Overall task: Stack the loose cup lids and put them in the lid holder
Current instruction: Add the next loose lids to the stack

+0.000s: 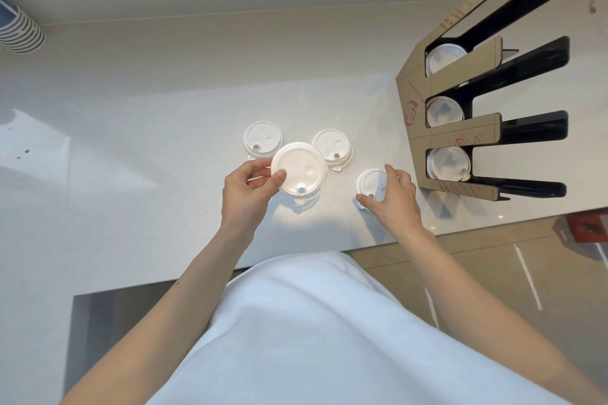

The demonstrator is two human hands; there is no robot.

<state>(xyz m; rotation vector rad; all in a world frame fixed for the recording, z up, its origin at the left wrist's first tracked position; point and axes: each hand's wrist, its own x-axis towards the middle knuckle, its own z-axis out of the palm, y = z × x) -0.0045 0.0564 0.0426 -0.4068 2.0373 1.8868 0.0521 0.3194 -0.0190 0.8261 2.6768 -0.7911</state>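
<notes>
My left hand (pixel 247 187) grips a white cup lid (pixel 298 168) by its left rim and holds it raised above the counter. Behind it, two more white lids lie flat: one at the left (pixel 263 139) and one at the right (pixel 333 145). My right hand (pixel 394 197) reaches over another lid (pixel 371 181) on the counter, thumb and fingers spread around its rim; a firm grip cannot be made out. The lid holder (pixel 460 131), brown cardboard with black slots, stands at the right with lids stacked in three slots.
The white counter (pixel 164 148) has its front edge close to my body, with floor below at the right. A stack of striped paper cups (pixel 19 29) stands at the far left. A wall runs along the back.
</notes>
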